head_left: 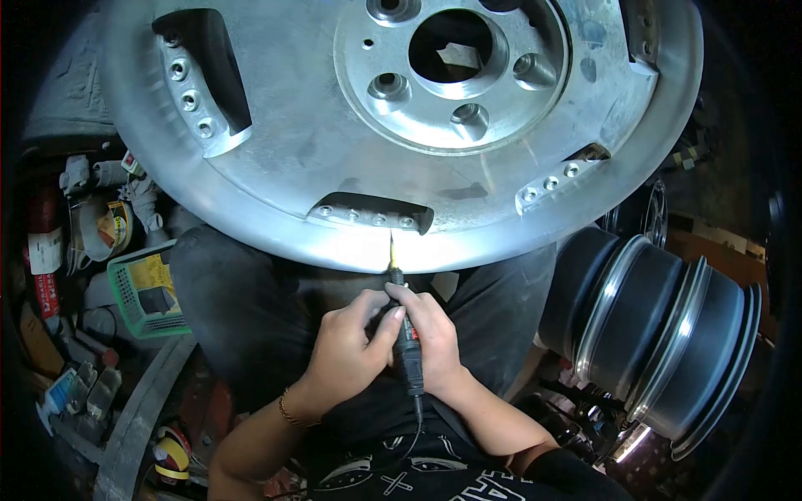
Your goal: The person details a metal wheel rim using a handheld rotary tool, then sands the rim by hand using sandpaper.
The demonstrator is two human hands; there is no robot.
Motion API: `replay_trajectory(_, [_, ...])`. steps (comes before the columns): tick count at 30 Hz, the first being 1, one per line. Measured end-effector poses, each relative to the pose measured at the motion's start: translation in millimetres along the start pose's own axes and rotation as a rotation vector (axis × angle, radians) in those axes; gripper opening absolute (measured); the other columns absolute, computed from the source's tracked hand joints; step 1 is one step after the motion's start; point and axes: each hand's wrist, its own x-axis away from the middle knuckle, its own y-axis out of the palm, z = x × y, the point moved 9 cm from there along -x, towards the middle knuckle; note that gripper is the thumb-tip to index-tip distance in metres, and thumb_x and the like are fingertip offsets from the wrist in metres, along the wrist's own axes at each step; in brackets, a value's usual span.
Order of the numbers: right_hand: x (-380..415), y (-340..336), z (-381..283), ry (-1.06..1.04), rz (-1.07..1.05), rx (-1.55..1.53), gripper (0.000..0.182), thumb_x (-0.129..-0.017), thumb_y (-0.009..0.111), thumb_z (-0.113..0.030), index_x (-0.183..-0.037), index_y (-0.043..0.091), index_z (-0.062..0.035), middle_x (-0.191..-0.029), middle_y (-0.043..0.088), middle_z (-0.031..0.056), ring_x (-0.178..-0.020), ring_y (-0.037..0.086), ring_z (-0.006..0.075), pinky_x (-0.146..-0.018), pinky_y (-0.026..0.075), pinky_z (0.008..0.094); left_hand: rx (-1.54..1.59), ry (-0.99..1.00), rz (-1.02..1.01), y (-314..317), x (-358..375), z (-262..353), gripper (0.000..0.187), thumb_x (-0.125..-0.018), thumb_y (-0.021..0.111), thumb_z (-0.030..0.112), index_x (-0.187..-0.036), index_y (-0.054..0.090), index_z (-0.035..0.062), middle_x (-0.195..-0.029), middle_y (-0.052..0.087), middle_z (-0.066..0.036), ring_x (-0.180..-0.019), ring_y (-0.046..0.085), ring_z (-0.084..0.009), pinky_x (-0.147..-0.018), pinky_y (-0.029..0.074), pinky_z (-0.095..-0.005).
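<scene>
A large bare-metal wheel rim (292, 134) lies tilted across my thighs at the top of the head view. Between my hands is a slim, dark, corded rotary tool (409, 363), its thin gold bit pointing away from me. The bit's tip meets the rim's lower edge, just below a dark cut-out slot (368, 203) with several bolt holes along it. My left hand (347, 346) closes on the tool's body from the left, thumb against it. From the other side, my right hand (434, 334) wraps it, fingers near the front end. A cord runs from the tool's back toward my shirt.
Stacked wheel barrels (643, 326) stand close on the right. At left are a green plastic basket (138, 326) with a yellow packet, a red and white can (46, 250), a roll of tape (173, 457) and assorted clutter. A grey curved strip (142, 417) lies at lower left.
</scene>
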Motion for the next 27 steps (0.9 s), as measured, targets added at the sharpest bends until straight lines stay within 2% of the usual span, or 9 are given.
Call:
replay_trajectory(4, [-1.2, 3.4, -1.7, -0.019, -0.024, 0.010, 0.061, -0.074, 0.075, -0.008, -0.130, 0.055, 0.0021, -0.090, 0.058, 0.0173, -0.078, 0.059, 0.0319, -0.070, 0.050, 0.0396, 0.050, 0.039, 0.021, 0.8, -0.4, -4.8, 0.017, -0.097, 0.061, 0.007, -0.107, 0.061, -0.0059, -0.077, 0.069, -0.011, -0.069, 0.060, -0.0065, -0.061, 0.050, -0.0270])
replay_trajectory(8, [4.5, -9.2, 3.7, -0.001, 0.019, 0.041, 0.062, -0.072, 0.075, -0.007, -0.130, 0.055, 0.0021, -0.089, 0.057, 0.0179, -0.078, 0.059, 0.0324, -0.070, 0.050, 0.0401, 0.055, 0.063, -0.010, 13.7, -6.2, -2.1, 0.018, -0.096, 0.061, 0.008, -0.107, 0.062, -0.0056, -0.076, 0.068, -0.012, -0.067, 0.060, -0.0071, -0.059, 0.050, -0.0273])
replay_trajectory(10, [5.9, -12.4, 5.7, 0.011, 0.033, 0.078, 0.063, -0.072, 0.075, -0.008, -0.130, 0.055, 0.0021, -0.089, 0.057, 0.0178, -0.077, 0.059, 0.0323, -0.069, 0.050, 0.0400, 0.053, 0.030, -0.065, 16.9, -8.5, 4.2, 0.018, -0.096, 0.061, 0.009, -0.107, 0.062, -0.0054, -0.074, 0.067, -0.012, -0.063, 0.060, -0.0082, -0.056, 0.049, -0.0275])
replay_trajectory(17, [2.1, -6.8, 3.7, 0.014, 0.036, 0.025, 0.063, -0.070, 0.073, -0.004, -0.130, 0.055, 0.0017, -0.086, 0.055, 0.0168, -0.074, 0.058, 0.0313, -0.068, 0.049, 0.0392, 0.050, 0.097, 0.032, 9.2, -5.8, -0.5, 0.019, -0.096, 0.061, 0.010, -0.107, 0.062, -0.0054, -0.073, 0.067, -0.015, -0.061, 0.063, -0.0123, -0.055, 0.049, -0.0289])
replay_trajectory(24, [5.2, -21.8, 6.0, 0.013, 0.078, 0.068, 0.062, -0.070, 0.070, -0.003, -0.130, 0.054, 0.0017, -0.088, 0.058, 0.0176, -0.076, 0.060, 0.0317, -0.069, 0.050, 0.0394, 0.014, 0.092, -0.026, 22.9, -13.9, 12.3, 0.019, -0.096, 0.061, 0.011, -0.106, 0.062, -0.0041, -0.072, 0.066, -0.015, -0.059, 0.064, -0.0165, -0.055, 0.048, -0.0301])
replay_trajectory(27, [3.3, -21.6, 5.3, -0.007, 0.087, 0.068, 0.062, -0.070, 0.069, -0.003, -0.130, 0.055, 0.0018, -0.087, 0.058, 0.0176, -0.075, 0.060, 0.0315, -0.069, 0.050, 0.0394, -0.001, 0.131, 0.009, 21.2, -12.5, 9.7, 0.019, -0.095, 0.061, 0.012, -0.105, 0.062, -0.0041, -0.070, 0.066, -0.015, -0.057, 0.063, -0.0165, -0.053, 0.048, -0.0304])
